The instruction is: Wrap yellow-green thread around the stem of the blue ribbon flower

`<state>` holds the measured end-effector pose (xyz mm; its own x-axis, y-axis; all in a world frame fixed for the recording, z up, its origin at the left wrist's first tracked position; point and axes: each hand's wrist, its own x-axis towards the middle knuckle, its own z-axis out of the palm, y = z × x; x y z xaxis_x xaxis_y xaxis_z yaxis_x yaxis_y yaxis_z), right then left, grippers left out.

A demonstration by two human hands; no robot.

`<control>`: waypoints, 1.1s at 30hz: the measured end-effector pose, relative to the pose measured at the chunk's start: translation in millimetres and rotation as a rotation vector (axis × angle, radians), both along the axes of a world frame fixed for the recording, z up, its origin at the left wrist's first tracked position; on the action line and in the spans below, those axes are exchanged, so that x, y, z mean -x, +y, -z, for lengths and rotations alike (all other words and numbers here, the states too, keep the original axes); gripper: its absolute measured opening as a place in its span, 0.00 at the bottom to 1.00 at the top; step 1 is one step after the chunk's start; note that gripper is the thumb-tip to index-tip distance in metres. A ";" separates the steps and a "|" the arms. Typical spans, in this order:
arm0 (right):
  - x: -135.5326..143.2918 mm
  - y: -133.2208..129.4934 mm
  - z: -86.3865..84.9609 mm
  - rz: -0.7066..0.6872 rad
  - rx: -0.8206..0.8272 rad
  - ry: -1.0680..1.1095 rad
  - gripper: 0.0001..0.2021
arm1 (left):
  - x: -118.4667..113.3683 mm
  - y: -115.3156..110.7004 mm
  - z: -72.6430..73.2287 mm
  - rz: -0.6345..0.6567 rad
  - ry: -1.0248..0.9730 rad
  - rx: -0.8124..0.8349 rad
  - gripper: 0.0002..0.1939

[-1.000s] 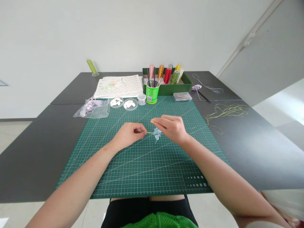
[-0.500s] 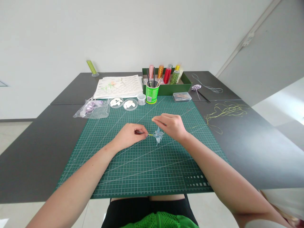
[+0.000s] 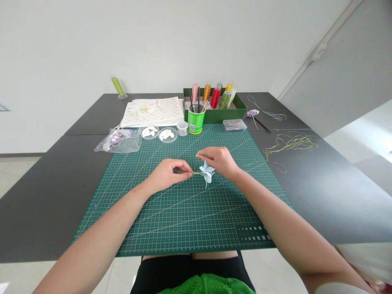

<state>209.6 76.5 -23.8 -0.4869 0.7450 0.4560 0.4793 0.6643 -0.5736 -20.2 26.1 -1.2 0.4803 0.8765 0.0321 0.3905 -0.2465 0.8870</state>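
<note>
In the head view, the yellow-green stem (image 3: 196, 173) of a pale blue flower (image 3: 207, 172) is pinched by the left hand (image 3: 170, 170) over the green cutting mat (image 3: 183, 220). Beside it, the right hand (image 3: 222, 160) is held with fingers (image 3: 203, 153) drawn together; whether anything is gripped there cannot be told.

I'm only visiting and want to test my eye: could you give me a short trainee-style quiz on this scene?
1. Which hand pinches the stem of the pale blue flower?
2. True or false: the red spool stands in the green box.
3. How many round dishes hold white pieces?

Key: 1. The left hand. 2. True. 3. Two.
</note>
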 end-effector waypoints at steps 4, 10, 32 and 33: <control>0.7 -0.1 -0.9 -0.001 0.136 0.036 0.11 | 1.3 1.7 0.3 -0.048 -0.072 -0.040 0.05; 4.9 -3.1 -1.1 0.011 0.227 0.003 0.10 | 2.2 2.6 -3.2 -0.197 -0.188 -0.130 0.06; 21.2 -27.1 -2.6 -0.187 0.043 -0.086 0.13 | 9.5 13.1 5.8 -0.557 -0.333 -0.092 0.08; 21.0 -27.1 -2.1 -0.189 0.031 -0.088 0.13 | 9.6 13.4 6.5 -0.561 -0.326 -0.089 0.08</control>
